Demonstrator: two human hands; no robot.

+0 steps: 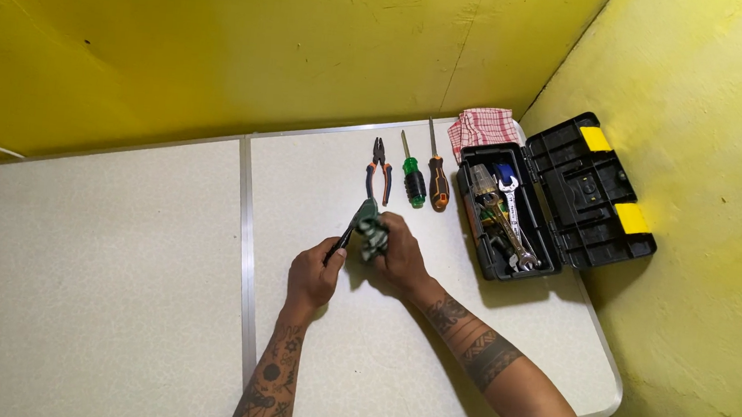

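A thin dark tool (pixel 343 237) is gripped at its lower end by the left hand (pixel 313 273), and its upper end is wrapped in a green cloth (pixel 370 228) that is clamped by the right hand (pixel 401 254). Both hands are held close together above the table (pixel 115 267), with tool and cloth between them. Just beyond the hands, pliers (pixel 380 170), a green screwdriver (pixel 412 180) and an orange screwdriver (pixel 437 177) are laid side by side on the table. To their right an open black toolbox (pixel 560 198) is set, with wrenches (pixel 510 213) inside, and a checked red cloth (pixel 483 126) is seen behind it.
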